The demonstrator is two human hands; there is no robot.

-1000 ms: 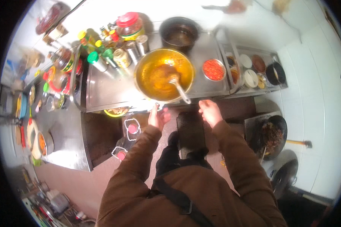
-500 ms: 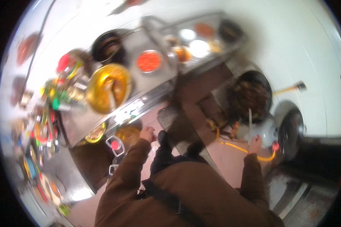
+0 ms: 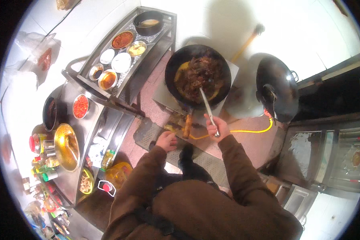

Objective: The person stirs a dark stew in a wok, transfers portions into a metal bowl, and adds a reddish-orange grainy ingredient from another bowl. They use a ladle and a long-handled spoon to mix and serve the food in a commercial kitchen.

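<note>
My right hand (image 3: pixel 218 127) is closed around the handle of a long metal cooking utensil (image 3: pixel 206 103). The utensil's head is buried in dark brown, glistening food (image 3: pixel 206 71) inside a black wok (image 3: pixel 171 69). Reddish-yellow oil shows around the food. The wok sits on a pale stove stand (image 3: pixel 232 74), its wooden handle (image 3: pixel 187 127) pointing toward me. Just left of that handle, my left hand (image 3: pixel 167 141) hovers with loosely bent fingers and nothing visible in it.
Right of the wok leans a large black pan (image 3: pixel 277 88), with a yellow hose (image 3: pixel 252 131) below. On the left, a metal trolley (image 3: pixel 126 86) carries bowls and a black pot (image 3: pixel 148 23). A steel counter (image 3: pixel 74 194) bears red chopped food (image 3: pixel 80 107), a yellow basin (image 3: pixel 60 150) and bottles.
My view has swung right, bringing the wok to the middle. My right hand and the utensil now reach into the wok from its near side. My left hand is nearer the wok handle.
</note>
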